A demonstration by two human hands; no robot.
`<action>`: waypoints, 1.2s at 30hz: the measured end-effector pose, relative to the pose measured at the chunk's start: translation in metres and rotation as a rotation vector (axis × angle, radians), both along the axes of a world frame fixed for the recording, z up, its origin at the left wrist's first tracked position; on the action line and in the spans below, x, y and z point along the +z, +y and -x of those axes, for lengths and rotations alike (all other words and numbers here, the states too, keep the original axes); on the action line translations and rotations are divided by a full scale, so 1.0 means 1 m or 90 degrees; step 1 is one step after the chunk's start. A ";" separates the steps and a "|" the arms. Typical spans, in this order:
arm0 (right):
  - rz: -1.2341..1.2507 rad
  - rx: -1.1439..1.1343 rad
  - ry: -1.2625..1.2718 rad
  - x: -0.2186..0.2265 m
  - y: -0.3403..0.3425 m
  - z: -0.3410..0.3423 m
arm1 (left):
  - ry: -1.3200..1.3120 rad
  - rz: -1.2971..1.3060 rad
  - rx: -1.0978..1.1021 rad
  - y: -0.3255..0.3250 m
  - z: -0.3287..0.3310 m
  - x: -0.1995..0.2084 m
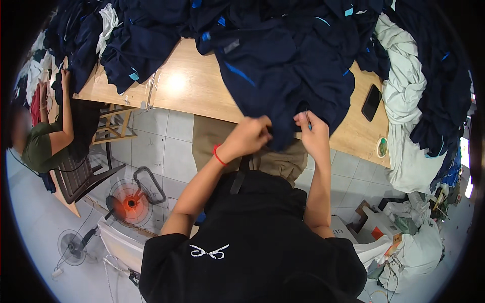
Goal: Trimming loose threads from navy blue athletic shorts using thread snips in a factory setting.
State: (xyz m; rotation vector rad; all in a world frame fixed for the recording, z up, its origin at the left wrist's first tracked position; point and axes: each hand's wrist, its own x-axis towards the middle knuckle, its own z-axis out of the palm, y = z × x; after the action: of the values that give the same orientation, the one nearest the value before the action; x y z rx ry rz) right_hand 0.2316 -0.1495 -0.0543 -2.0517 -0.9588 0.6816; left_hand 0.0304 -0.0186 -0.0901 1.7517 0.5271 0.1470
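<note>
A navy blue garment [298, 76] with a bright blue strip hangs over the table's near edge, in front of my body. My left hand [250, 134], with a red cord on its wrist, is closed over the garment's lower left part. Its fingers are slightly blurred, and what they pinch is hidden. On the right, my right hand [314, 130] is raised at the garment's lower edge. Between its thumb and fingers is a small thin metal tool [306, 114] with a bit of blue, too small to name exactly.
More navy garments [146, 45] are heaped along the wooden table's [194, 83] far side. A black phone [372, 102] and a small round dish [382, 147] lie at the right, beside pale cloth [404, 76]. A co-worker [48, 139] sits at the left, near an orange fan [131, 203].
</note>
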 end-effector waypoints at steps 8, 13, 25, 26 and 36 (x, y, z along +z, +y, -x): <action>0.026 -0.141 -0.034 -0.025 -0.024 0.002 | -0.084 -0.513 0.504 0.093 0.004 0.025; 0.037 -0.147 -0.077 -0.033 -0.017 0.004 | -0.007 -0.511 0.409 0.132 0.016 -0.004; 0.059 -0.052 -0.099 -0.033 0.034 -0.036 | -0.048 -0.506 0.421 0.120 0.036 -0.012; 0.058 -0.050 -0.104 -0.034 0.036 -0.035 | -0.037 -0.531 0.398 0.126 0.032 -0.024; -0.163 -0.170 -0.158 -0.057 -0.005 -0.021 | -0.193 -0.153 0.676 0.109 0.091 -0.029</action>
State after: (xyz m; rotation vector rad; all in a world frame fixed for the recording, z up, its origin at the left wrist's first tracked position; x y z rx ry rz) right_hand 0.2523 -0.1546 -0.1110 -2.0125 -0.8367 0.1561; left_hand -0.0608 0.0904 -0.1192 1.4626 1.1968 1.2348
